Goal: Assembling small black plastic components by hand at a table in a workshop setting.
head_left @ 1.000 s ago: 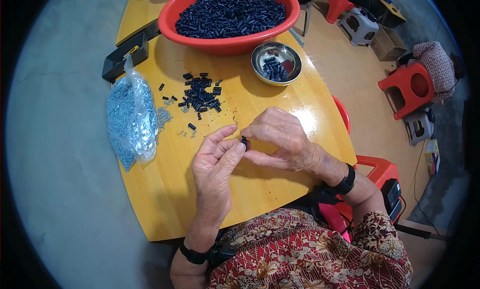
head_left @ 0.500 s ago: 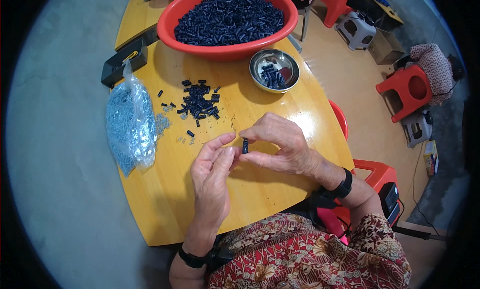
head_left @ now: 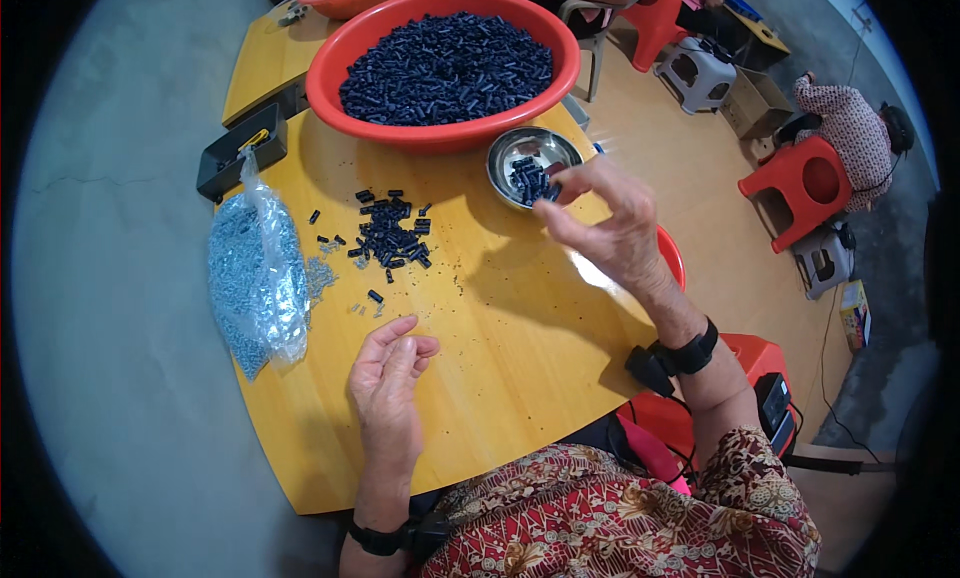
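Observation:
My right hand [head_left: 612, 223] is over the near right rim of a shiny metal bowl [head_left: 510, 200], thumb and forefinger closed on a small black cylindrical part [head_left: 553, 191]. More such black parts [head_left: 526, 178] lie inside the bowl. Lower down, my left hand [head_left: 388, 383] hovers above the table with its fingers loosely bent and partly apart; nothing shows in it. Beyond that hand a single black part [head_left: 375, 296] lies by a loose pile of black parts [head_left: 393, 233]. Tiny clear pieces [head_left: 320, 276] are scattered beside the pile.
A large red basin [head_left: 325, 103] heaped with black parts stands at the back of the yellow table [head_left: 500, 378]. On the left are a clear bag of small bluish pieces [head_left: 255, 278] and a dark tray [head_left: 225, 158]. A person [head_left: 850, 138] sits far right near red stools [head_left: 800, 188].
My right hand has moved up and right to the bowl with the black part. My left hand has separated from it, shifting left and slightly nearer me. The whole view has shifted a little.

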The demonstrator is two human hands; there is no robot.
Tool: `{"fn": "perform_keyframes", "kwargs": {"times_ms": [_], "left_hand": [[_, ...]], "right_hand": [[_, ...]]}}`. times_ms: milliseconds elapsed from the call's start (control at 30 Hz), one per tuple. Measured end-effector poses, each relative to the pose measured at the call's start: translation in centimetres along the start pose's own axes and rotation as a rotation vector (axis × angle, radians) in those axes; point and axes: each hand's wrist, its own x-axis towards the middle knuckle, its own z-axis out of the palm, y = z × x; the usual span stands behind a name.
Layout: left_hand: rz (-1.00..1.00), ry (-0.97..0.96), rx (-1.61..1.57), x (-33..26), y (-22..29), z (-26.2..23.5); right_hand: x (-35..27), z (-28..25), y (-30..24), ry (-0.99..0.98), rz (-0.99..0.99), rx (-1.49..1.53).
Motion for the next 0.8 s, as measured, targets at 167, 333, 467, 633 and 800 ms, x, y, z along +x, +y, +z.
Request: {"fn": "perform_keyframes", "kwargs": {"times_ms": [167, 333, 467, 633, 800], "left_hand": [[0.025, 0.052, 0.000, 0.1, 0.1, -1.6], [0.073, 0.115, 0.049, -0.1, 0.6, -2.7], [0.148, 0.170, 0.112, -0.1, 0.3, -4.1], [0.174, 0.210, 0.126, -0.2, 0.9, -4.7], [0.141, 0.225, 0.145, -0.6, 1.2, -4.8]], "right_hand": [[1.6, 0.2, 2.6, 0.031, 0.007, -0.076], [1.7, 0.4, 3.3, -0.018, -0.111, -0.333], [1.3, 1.3, 0.7, -0.062, -0.151, -0.195], [0.0, 5.9, -3.6, -0.282, -0.255, 0.013], [-0.1, 11.1, -6.2, -0.534, -0.333, 0.083]]}}
